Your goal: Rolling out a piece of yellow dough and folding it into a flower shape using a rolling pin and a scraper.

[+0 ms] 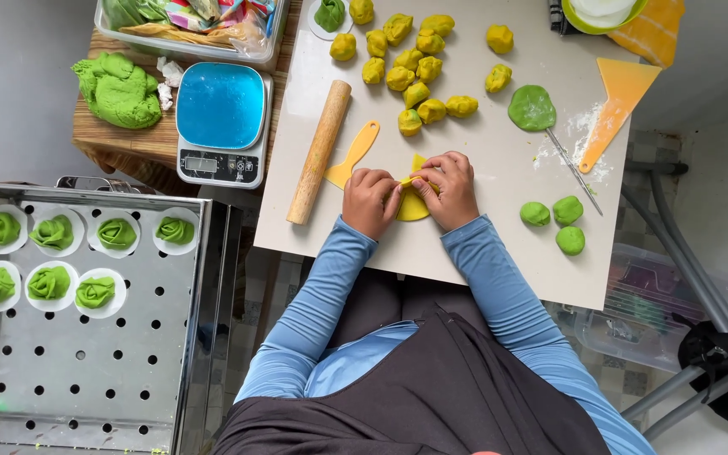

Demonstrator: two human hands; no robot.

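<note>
Both the left hand (370,200) and right hand (448,190) pinch a flat yellow dough piece (413,205) on the near middle of the board (482,244), hemmed by a rolling pin (319,152) and yellow scraper (353,155) left, yellow dough lumps (419,63) beyond, green balls (556,221) right.

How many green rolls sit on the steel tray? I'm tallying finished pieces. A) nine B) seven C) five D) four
B: the perforated steel tray holds seven green rolls on white paper rounds, four in the back row and three in the front.
</note>
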